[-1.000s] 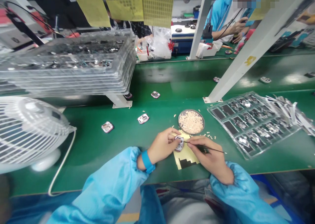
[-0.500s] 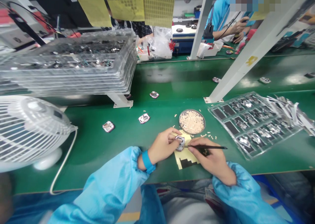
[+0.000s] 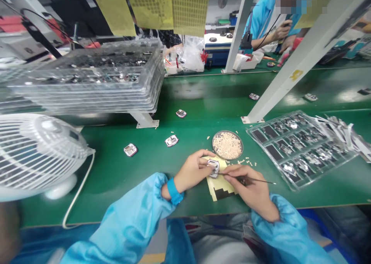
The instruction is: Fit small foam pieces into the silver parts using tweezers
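Observation:
My left hand (image 3: 197, 166) is closed on a small rounded-square watch case (image 3: 213, 168), its open inner side showing, above a yellow sheet (image 3: 213, 188) with black pieces on it. Dark tweezers (image 3: 257, 179) are pinched in my right hand (image 3: 246, 184). Their tip meets the right edge of the case, and the fine detail there is too small to make out. Just beyond my hands stands a round dish (image 3: 227, 145) of tiny beige pieces, with several of these scattered on the green table around it.
Similar cases (image 3: 171, 140) lie left of the dish and on the sunken strip behind. A clear compartment tray (image 3: 301, 148) with parts is at right, beside paper strips (image 3: 342, 132). At left are a white fan (image 3: 43, 155) and stacked trays (image 3: 95, 90). A metal post (image 3: 278, 74) slants up; a co-worker (image 3: 263, 20) sits opposite.
The tweezers have turned in my right hand, now showing their narrow edge and tilting down to the right. My left hand still holds the case. The whole view has shifted slightly.

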The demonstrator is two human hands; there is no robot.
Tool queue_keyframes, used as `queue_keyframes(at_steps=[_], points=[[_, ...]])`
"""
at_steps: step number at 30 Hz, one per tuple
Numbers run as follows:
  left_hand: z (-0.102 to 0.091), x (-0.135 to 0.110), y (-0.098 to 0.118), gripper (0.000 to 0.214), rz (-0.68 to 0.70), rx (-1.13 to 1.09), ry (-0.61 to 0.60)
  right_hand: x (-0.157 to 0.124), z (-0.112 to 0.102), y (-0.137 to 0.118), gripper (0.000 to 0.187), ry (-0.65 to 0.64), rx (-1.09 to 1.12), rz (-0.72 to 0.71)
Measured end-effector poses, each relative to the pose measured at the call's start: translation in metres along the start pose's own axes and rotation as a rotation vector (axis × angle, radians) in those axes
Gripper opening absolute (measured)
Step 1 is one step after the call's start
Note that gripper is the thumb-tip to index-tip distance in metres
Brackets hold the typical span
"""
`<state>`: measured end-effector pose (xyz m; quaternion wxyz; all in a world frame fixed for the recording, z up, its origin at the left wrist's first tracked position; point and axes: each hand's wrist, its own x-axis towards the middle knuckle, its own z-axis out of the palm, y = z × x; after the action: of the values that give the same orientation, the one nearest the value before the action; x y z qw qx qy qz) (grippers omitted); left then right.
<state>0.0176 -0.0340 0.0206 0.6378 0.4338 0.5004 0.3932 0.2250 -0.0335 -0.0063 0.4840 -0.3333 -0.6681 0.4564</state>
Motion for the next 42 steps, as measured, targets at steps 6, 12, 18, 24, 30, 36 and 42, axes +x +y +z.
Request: queue_keyframes(at_steps=[6, 12, 18, 24, 30, 36, 42], points=[[0.000, -0.004, 0.007, 0.048, -0.035, -0.236, -0.185, 0.000, -0.001, -0.011, 0.014, -0.034, 0.389, 0.112], [0.004, -0.004, 0.006, 0.046, -0.067, -0.255, -0.210, 0.010, -0.005, -0.025, 0.018, 0.017, -0.024, -0.094], [0.006, -0.004, 0.006, 0.046, -0.065, -0.271, -0.203, 0.017, -0.005, -0.028, 0.022, -0.101, -0.257, -0.258], [0.007, -0.004, -0.001, 0.048, -0.054, -0.259, -0.214, 0.018, -0.001, -0.019, 0.018, -0.084, -0.207, -0.232], [0.009, -0.007, -0.004, 0.057, -0.048, -0.108, -0.194, 0.013, -0.007, -0.032, 0.004, -0.015, -0.006, -0.072], [0.007, -0.007, 0.000, 0.068, 0.014, -0.102, -0.129, -0.009, -0.104, -0.040, 0.034, 0.396, -0.391, 0.168], [0.010, -0.006, -0.002, 0.040, -0.050, 0.096, -0.086, -0.027, -0.180, -0.005, 0.046, 0.256, -0.995, 0.454]])
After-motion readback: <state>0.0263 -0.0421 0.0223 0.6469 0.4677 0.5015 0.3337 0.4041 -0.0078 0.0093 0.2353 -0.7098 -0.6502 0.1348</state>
